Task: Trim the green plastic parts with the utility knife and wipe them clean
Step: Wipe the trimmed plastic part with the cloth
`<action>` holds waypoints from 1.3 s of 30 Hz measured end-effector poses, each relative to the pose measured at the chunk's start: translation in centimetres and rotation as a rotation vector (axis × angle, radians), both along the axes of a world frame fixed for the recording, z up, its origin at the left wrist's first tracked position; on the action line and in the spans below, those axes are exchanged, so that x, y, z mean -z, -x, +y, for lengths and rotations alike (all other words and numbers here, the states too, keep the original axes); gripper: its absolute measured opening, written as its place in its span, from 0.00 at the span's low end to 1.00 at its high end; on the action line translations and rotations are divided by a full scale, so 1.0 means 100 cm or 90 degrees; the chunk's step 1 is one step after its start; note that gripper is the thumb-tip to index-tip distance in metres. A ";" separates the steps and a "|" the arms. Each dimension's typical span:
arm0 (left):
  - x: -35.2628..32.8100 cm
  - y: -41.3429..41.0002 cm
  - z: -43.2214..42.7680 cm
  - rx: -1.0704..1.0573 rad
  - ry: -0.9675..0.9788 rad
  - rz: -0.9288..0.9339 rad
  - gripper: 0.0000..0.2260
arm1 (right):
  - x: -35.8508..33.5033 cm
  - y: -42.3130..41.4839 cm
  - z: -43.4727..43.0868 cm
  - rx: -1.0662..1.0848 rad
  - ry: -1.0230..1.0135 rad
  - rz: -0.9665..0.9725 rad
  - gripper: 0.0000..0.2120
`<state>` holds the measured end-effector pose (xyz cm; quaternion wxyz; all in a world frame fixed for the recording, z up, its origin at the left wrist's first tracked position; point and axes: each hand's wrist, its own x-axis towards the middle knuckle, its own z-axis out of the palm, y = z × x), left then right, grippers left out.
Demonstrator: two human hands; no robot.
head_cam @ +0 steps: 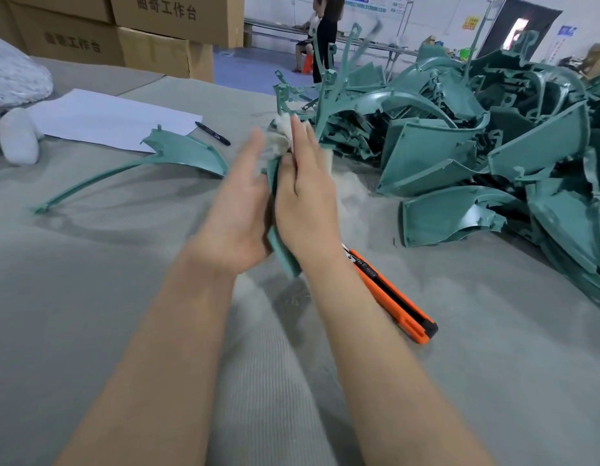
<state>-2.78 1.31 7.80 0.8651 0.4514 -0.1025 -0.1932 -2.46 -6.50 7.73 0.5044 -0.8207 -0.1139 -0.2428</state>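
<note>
Sprawling across the right side of the grey felt-covered worktable (123,297), the tangled heap of green moulded plastic parts (460,156) sits close to the working spot. A swing of the elbow could drag loose pieces down onto it.

The task's piece, a long narrow green plastic part (283,253), is raised off the table and sandwiched between the person's palms. The left hand (238,210) lies flat against one side, fingers straight. The right hand (307,200), fingers also straight, presses against the other. With no finger visibly curled round the part, a hard wiping stroke could likely let it slip and drop.

The orange and black utility knife (392,297) lies on the felt just beside the right forearm, its tip end nearest the wrist. Whether the blade is out cannot be told, but a lowered arm might catch it.

The crumpled off-white cloth (280,137) shows between the fingertips. It may snag on an untrimmed burr.
</note>
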 end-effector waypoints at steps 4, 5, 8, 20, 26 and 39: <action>0.000 -0.005 0.011 -0.090 0.108 0.016 0.26 | 0.020 0.029 0.007 -0.068 0.085 -0.012 0.22; 0.001 -0.007 0.012 -0.116 0.136 0.037 0.24 | 0.026 0.041 0.009 -0.079 0.095 -0.028 0.22; 0.000 -0.008 0.016 -0.139 0.265 0.084 0.20 | 0.033 0.053 0.011 -0.092 0.147 -0.054 0.21; 0.004 -0.006 0.011 -0.103 0.157 -0.103 0.39 | 0.023 0.025 0.019 -0.048 -0.035 0.131 0.29; 0.000 -0.014 0.004 -0.359 -0.009 -0.120 0.19 | 0.010 0.000 -0.044 0.002 -0.182 0.080 0.05; 0.011 -0.003 0.020 0.122 0.015 -0.065 0.22 | -0.005 0.013 -0.119 -0.275 0.056 0.328 0.07</action>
